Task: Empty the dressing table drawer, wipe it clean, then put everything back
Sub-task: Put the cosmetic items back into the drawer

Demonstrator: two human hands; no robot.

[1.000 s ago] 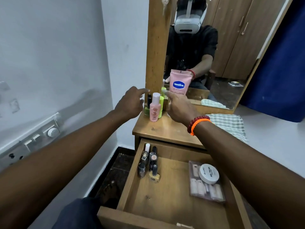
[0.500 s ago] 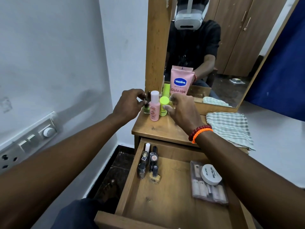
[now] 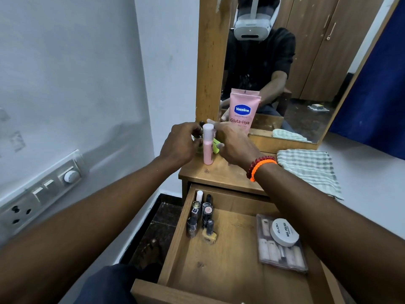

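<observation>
The open drawer (image 3: pixel 230 257) fills the lower middle of the frame, its wooden floor mostly bare; along its left wall, toward the back corner, a cluster of small nail polish bottles (image 3: pixel 202 218) lies and stands together, a yellow one (image 3: pixel 209 234) nearest; at the right side a clear flat case of pale sticks (image 3: pixel 280 251) lies on the floor with a round white nail polish remover tub (image 3: pixel 284 231) resting on top of it. Both forearms run up from the lower corners to the middle of the frame; a red and orange bead bracelet (image 3: pixel 259 166) circles the right wrist. Above the drawer, on the table top (image 3: pixel 219 174), the left hand (image 3: pixel 178 143) curls around a small dark bottle, fingers closed on it, though most of the bottle is hidden; just beside it a pink bottle with a white cap (image 3: pixel 207 144) stands upright, between the two hands; the right hand (image 3: pixel 235 143) is cupped with fingers bent around a lime green bottle (image 3: pixel 215 147), which tilts behind the pink one. To the right a checked cloth (image 3: pixel 309 167) lies folded on the top. Farther back a pink tube (image 3: pixel 242 114) stands against the mirror (image 3: pixel 306 62); the upper left is white wall, with a switch panel (image 3: pixel 41 189) at the left edge.
</observation>
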